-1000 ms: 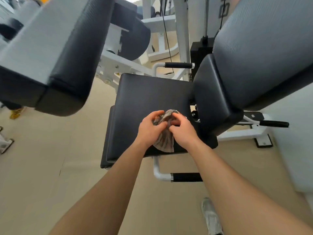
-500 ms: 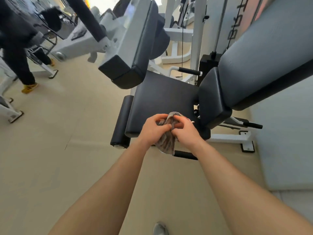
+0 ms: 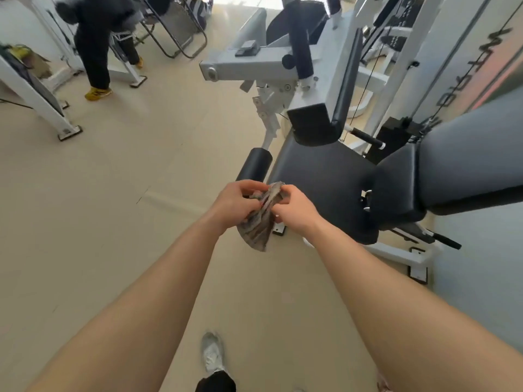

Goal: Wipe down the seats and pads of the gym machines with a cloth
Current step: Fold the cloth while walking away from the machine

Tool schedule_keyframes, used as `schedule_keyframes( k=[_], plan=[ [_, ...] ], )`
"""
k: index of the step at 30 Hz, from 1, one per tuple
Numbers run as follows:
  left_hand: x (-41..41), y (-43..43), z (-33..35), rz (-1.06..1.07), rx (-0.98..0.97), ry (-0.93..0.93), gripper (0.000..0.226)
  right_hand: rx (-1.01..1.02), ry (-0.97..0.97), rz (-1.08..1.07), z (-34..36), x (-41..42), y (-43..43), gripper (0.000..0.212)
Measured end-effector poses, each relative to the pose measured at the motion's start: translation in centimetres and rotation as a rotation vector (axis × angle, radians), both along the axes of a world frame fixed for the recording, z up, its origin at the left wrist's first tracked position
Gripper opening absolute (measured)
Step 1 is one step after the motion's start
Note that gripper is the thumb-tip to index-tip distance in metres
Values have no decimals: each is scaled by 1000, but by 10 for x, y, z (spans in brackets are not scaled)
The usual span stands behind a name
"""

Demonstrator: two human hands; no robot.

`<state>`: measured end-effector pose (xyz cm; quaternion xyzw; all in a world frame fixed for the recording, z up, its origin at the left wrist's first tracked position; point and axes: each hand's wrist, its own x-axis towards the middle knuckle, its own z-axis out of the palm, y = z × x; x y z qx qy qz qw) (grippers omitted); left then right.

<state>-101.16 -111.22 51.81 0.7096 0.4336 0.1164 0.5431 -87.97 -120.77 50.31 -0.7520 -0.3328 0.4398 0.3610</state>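
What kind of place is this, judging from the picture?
Most likely a gym: a padded black seat on a white machine frame, a weight stack with cables, and another person beside other equipment.

backrest [image 3: 469, 154] cut off right, bystander [image 3: 99, 32] cropped

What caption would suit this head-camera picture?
Both hands, left and right, bunch a grey cloth beside a black gym seat.

Crumpled woven cloth [image 3: 261, 222], smooth black vinyl seat [image 3: 319, 179], white-painted metal frame [image 3: 249, 69]
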Motion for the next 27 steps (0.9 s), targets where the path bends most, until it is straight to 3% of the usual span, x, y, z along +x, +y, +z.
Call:
schedule_keyframes(
  k=[8, 11, 13, 16, 18, 20, 24, 27],
  plan=[
    [-103, 107, 18, -124, -54, -33, 47, -61, -7, 47, 14, -93, 94, 98],
    [-135, 158, 29, -175, -27, -2, 49, -159, -120, 150, 19, -120, 139, 85],
    [-153, 192, 37, -225, 51, 46, 49, -305, -381, 267, 28, -134, 168, 69],
    [-171, 234, 49, -318, 132, 117, 56, -391, -619, 175, 43, -148, 213, 59],
    [-176, 257, 59, -388, 170, 131, 60, -276, -581, 122, 54, -154, 243, 61],
    [-177, 281, 70, -452, 219, 135, 61, -177, -501, 238, 68, -159, 276, 54],
    [-178, 343, 76, -462, 184, 82, 59, -269, -188, 372, 79, -163, 338, 21],
    [-179, 396, 73, -413, 200, 69, 55, -210, -95, 337, 67, -155, 383, 17]
  ],
)
